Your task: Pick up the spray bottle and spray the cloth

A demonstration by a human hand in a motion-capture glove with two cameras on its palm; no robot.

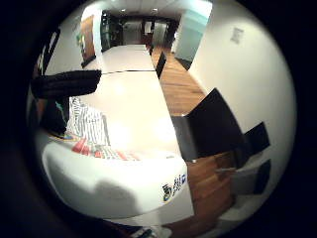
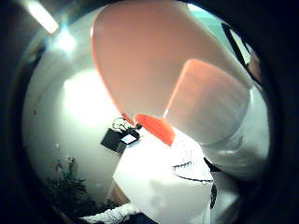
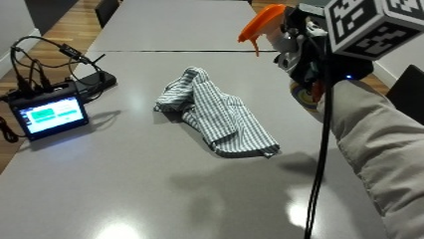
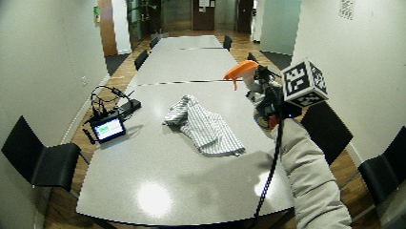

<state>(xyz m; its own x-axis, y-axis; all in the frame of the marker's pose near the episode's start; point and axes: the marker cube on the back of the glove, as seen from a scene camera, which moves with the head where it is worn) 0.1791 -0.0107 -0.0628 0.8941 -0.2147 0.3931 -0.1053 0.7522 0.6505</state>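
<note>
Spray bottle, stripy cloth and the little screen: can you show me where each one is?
spray bottle (image 3: 260,24): outside view, on its orange trigger head, held up above the table.
striped cloth (image 3: 222,117): outside view, on the middle of the crumpled fabric.
small screen (image 3: 50,115): outside view, on its lit display.

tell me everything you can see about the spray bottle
The spray bottle has an orange plastic spray head with its nozzle aimed toward the striped cloth, and a white body with a colourful printed label. It is lifted clear of the grey table, roughly upright, beside and above the cloth, not touching it. The gloved right hand grips it, fingers wrapped around the neck and body, hiding much of it. The palm views show its white body and orange head close against the palm. Its fill level cannot be seen.
</note>
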